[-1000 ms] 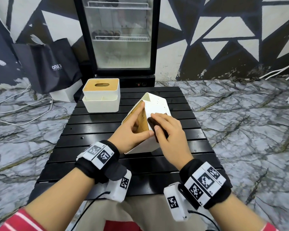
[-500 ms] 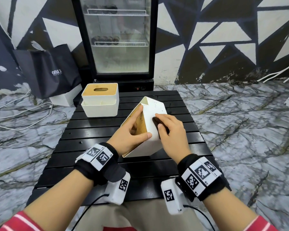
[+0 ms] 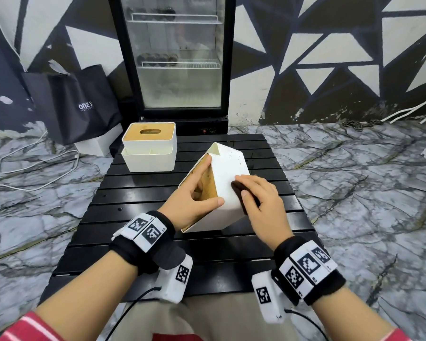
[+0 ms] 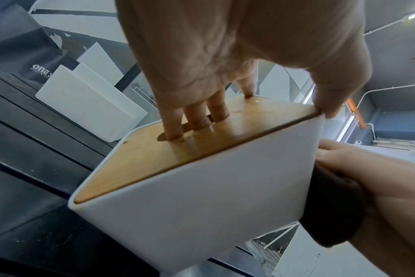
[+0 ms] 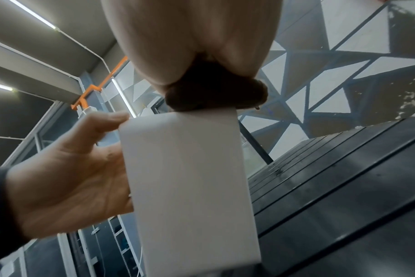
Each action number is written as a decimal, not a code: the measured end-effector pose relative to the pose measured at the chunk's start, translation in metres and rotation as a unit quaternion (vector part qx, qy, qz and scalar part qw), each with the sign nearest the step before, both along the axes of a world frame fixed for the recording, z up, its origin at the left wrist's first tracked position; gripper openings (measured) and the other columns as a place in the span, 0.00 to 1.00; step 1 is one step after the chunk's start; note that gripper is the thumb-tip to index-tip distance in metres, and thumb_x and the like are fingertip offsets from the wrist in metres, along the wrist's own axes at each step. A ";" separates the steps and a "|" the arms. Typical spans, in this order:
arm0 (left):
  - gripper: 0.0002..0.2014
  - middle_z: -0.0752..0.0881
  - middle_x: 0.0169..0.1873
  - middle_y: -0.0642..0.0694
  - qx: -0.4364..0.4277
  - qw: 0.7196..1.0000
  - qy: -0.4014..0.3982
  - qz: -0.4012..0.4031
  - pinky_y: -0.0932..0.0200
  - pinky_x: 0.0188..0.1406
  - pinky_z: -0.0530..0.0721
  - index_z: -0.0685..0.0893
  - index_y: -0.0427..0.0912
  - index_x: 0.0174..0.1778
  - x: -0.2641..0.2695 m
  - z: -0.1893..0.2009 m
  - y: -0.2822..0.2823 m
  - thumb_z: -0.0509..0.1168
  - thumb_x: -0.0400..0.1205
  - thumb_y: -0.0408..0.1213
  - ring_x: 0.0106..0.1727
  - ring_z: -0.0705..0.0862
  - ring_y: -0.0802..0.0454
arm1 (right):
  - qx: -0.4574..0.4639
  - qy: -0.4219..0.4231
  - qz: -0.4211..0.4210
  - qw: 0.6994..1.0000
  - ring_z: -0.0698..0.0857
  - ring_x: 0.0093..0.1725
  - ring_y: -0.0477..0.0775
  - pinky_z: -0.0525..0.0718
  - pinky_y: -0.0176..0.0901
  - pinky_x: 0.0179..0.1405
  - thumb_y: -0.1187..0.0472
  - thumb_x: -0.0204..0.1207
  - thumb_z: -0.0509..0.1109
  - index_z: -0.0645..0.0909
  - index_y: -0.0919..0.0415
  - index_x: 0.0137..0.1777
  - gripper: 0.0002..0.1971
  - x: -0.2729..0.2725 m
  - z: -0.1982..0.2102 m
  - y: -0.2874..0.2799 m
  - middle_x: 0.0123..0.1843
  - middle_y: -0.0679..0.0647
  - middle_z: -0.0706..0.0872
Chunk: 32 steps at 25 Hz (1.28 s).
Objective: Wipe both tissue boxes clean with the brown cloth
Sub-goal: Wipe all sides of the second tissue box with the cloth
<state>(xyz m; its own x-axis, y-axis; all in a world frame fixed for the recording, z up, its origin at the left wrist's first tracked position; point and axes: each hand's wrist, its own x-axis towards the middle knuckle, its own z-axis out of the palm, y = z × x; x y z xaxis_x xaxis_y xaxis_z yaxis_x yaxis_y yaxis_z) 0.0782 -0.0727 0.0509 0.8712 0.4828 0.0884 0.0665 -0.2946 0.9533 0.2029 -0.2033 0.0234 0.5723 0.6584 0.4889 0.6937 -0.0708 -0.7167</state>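
1. Tilted tissue box (image 3: 228,190): smooth white plastic walls, matt with a faint sheen; a few dark specks near its upper far corner.
2. Lid (image 4: 201,138) of that box: wood-look, honey-brown, smooth, lightly glossy, fingers mirrored on it.
3. Brown cloth (image 5: 216,93): dark, soft, fuzzy, matt.
4. Second tissue box (image 3: 149,150) by the far left corner of the table: same smooth white plastic, wood-look top.
5. Slatted table (image 3: 143,200): black, smooth, semi-gloss; dust specks and pale reflections in the right wrist view.
6. Bag (image 3: 71,104) beyond the far left corner: black, matt, creased, paper-like.
7. Wristbands (image 3: 143,252): black matt fabric.
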 end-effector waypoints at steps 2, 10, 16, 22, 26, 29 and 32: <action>0.43 0.76 0.70 0.47 0.010 1.000 -0.002 0.001 0.74 0.55 0.78 0.54 0.71 0.72 0.002 0.001 0.001 0.74 0.71 0.38 0.59 0.80 0.57 | -0.016 0.012 -0.012 1.000 0.73 0.65 0.53 0.62 0.24 0.60 0.63 0.78 0.60 0.80 0.54 0.63 0.16 0.005 0.010 0.008 0.62 0.47 0.81; 0.43 0.77 0.69 0.50 0.004 1.000 -0.008 -0.005 0.73 0.59 0.77 0.53 0.71 0.74 -0.003 -0.003 0.001 0.71 0.70 0.40 0.60 0.81 0.61 | 0.019 -0.033 0.035 0.999 0.69 0.65 0.46 0.60 0.25 0.66 0.59 0.77 0.57 0.78 0.53 0.66 0.18 -0.030 0.007 0.010 0.63 0.46 0.79; 0.41 0.75 0.70 0.49 -0.005 1.000 -0.012 -0.011 0.71 0.60 0.78 0.55 0.76 0.69 -0.004 -0.005 0.000 0.70 0.69 0.40 0.64 0.79 0.58 | 0.011 -0.017 0.014 1.000 0.72 0.65 0.48 0.60 0.20 0.66 0.59 0.77 0.58 0.80 0.53 0.64 0.17 -0.011 -0.002 0.000 0.60 0.41 0.78; 0.44 0.74 0.67 0.56 0.026 0.999 0.016 -0.036 0.68 0.58 0.79 0.52 0.82 0.68 -0.005 -0.004 0.000 0.72 0.66 0.47 0.52 0.80 0.62 | -0.014 0.016 -0.033 0.999 0.72 0.65 0.57 0.63 0.35 0.64 0.67 0.79 0.60 0.79 0.58 0.65 0.17 0.013 0.014 0.021 0.63 0.52 0.80; 0.43 0.77 0.63 0.58 0.016 0.999 0.002 -0.038 0.68 0.55 0.76 0.54 0.83 0.68 -0.007 -0.005 0.000 0.70 0.61 0.53 0.49 0.80 0.69 | -0.014 -0.035 0.004 0.999 0.69 0.65 0.53 0.58 0.29 0.63 0.63 0.78 0.58 0.76 0.57 0.68 0.19 -0.002 0.013 0.023 0.65 0.51 0.78; 0.43 0.76 0.64 0.56 0.012 0.999 -0.001 -0.046 0.67 0.54 0.76 0.55 0.83 0.69 -0.008 -0.006 0.002 0.71 0.62 0.51 0.50 0.80 0.68 | -0.003 -0.052 0.029 0.998 0.67 0.65 0.47 0.57 0.27 0.64 0.61 0.78 0.58 0.76 0.55 0.68 0.19 -0.003 0.012 0.014 0.65 0.48 0.77; 0.44 0.77 0.58 0.53 0.015 0.999 0.017 -0.039 0.61 0.55 0.79 0.54 0.85 0.68 -0.007 -0.007 0.002 0.70 0.61 0.53 0.48 0.79 0.59 | -0.016 -0.033 0.007 0.999 0.69 0.66 0.51 0.59 0.30 0.65 0.64 0.80 0.59 0.76 0.56 0.68 0.18 0.012 0.015 0.018 0.66 0.51 0.78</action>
